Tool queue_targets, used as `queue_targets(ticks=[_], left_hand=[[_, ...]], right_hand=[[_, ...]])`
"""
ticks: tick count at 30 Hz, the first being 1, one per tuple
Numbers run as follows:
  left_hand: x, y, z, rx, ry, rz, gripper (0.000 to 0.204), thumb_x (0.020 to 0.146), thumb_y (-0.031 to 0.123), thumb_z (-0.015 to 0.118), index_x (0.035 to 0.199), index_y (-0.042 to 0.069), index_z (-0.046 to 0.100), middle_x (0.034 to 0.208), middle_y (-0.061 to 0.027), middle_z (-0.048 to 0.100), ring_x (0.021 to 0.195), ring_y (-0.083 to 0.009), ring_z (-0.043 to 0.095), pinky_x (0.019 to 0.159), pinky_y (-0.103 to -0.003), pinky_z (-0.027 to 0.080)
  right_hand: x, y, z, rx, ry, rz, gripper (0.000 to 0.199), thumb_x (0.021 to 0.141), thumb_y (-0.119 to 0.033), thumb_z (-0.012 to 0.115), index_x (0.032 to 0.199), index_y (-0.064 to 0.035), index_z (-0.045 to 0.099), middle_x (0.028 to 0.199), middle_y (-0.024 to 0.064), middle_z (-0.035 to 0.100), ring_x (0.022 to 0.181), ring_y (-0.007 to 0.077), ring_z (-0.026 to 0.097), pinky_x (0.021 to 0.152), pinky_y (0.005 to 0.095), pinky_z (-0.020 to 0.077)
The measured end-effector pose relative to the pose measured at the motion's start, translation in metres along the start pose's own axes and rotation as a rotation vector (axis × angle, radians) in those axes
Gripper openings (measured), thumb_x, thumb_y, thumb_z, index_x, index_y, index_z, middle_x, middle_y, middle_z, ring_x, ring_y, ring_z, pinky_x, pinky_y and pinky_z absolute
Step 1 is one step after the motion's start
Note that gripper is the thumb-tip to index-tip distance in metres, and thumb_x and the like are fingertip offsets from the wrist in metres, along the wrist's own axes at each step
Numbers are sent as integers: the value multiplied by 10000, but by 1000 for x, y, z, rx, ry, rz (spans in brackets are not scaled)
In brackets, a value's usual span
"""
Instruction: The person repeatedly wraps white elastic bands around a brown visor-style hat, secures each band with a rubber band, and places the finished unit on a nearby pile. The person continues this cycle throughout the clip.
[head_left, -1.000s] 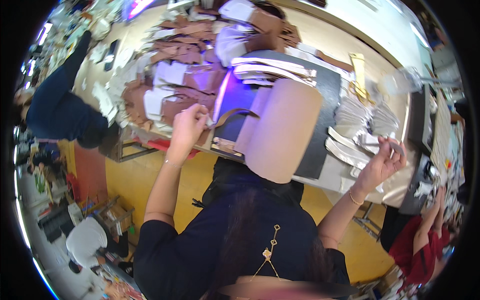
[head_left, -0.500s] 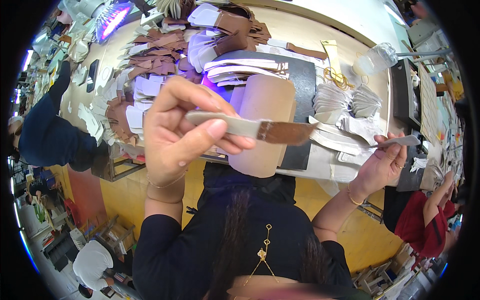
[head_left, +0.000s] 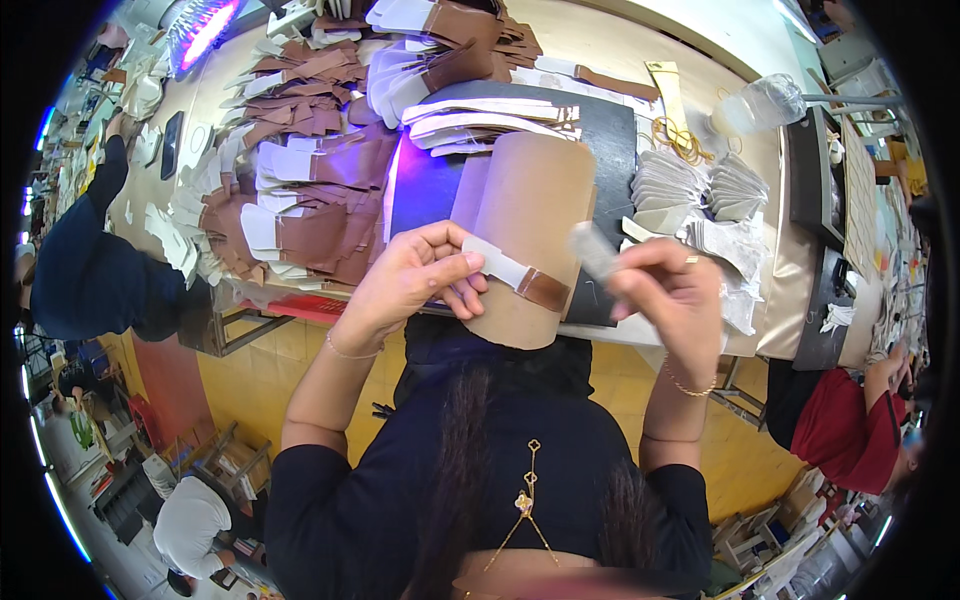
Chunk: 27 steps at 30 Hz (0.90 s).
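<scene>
My left hand pinches the pale end of a two-part strip, whose other end is brown and looks like leather. That strip lies along the front of a tan, curved block on the table edge. On the other side of the block, my right hand grips a small pale grey strip between thumb and fingers, its raised end blurred by motion. Behind the block rests a stack of long white strips on a dark mat.
Piles of brown-and-white pieces spread over the table's left side. Fanned pale pieces lie at the right, near a clear plastic bottle and a yellow strip with cord. A bright lamp stands far left. Other people sit at both sides.
My left hand has lowered, bringing the two-part strip down against the curved block. My right hand has swung left from the table's right side, carrying the grey strip toward the block.
</scene>
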<state>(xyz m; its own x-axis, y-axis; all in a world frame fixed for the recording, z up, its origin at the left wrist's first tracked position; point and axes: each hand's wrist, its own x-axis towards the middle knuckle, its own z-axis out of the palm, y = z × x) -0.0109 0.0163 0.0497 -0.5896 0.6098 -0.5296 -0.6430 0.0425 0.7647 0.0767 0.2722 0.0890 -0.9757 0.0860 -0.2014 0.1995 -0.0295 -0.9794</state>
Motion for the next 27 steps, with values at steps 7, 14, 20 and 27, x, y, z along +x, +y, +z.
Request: queue_targets(ticks=[7, 14, 20, 27], left_hand=[[1, 1, -3, -36, -19, 6, 291, 968, 181, 474, 1065, -82, 554, 846, -152, 648, 645, -192, 675, 574, -261, 577], [2, 0, -4, -66, -52, -8, 351, 984, 212, 435, 1076, -105, 553, 877, -199, 656, 697, -233, 692, 610, -282, 586], [-1, 1, -4, -57, -58, 22, 377, 992, 222, 409, 1069, -118, 554, 885, -221, 659, 714, -250, 693, 634, -284, 585], [-4, 5, 1, -2, -7, 32, 333, 978, 206, 453, 1053, -94, 579, 862, -202, 671, 731, -235, 696, 634, -274, 577]], right_hand=[[16, 1, 43, -188, -178, 208, 210, 860, -167, 671, 844, 43, 670, 599, 50, 631, 479, 67, 588, 457, 198, 454], [22, 1, 53, -290, -169, 259, 204, 866, -169, 669, 843, 34, 664, 601, 35, 618, 475, 43, 553, 431, 173, 437], [22, 0, 57, -348, -144, 234, 219, 870, -198, 666, 835, 18, 673, 580, 24, 615, 465, 33, 540, 422, 164, 411], [20, 1, 59, -420, -125, 131, 216, 863, -183, 666, 810, 26, 672, 553, 25, 607, 453, 35, 532, 420, 176, 400]])
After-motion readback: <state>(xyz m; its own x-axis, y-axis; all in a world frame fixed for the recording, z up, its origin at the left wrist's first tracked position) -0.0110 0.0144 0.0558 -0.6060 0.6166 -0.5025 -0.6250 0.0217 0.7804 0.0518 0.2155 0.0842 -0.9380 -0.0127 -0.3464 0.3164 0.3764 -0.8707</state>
